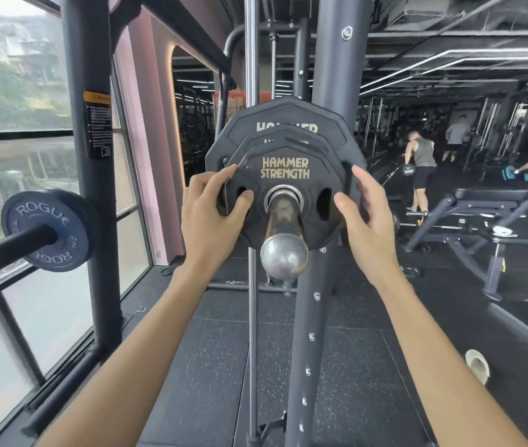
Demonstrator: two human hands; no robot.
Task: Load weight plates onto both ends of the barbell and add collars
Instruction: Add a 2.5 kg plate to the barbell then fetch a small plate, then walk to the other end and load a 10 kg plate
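Plates: three stacked on the sleeve, front plate outermost, bare sleeve end jutting toward you | Left hand: arm outstretched, fingers spread on the plate's left edge, thumb at its grip hole | Right hand: arm outstretched, palm inward, open, fingers at the right edge, contact unclear
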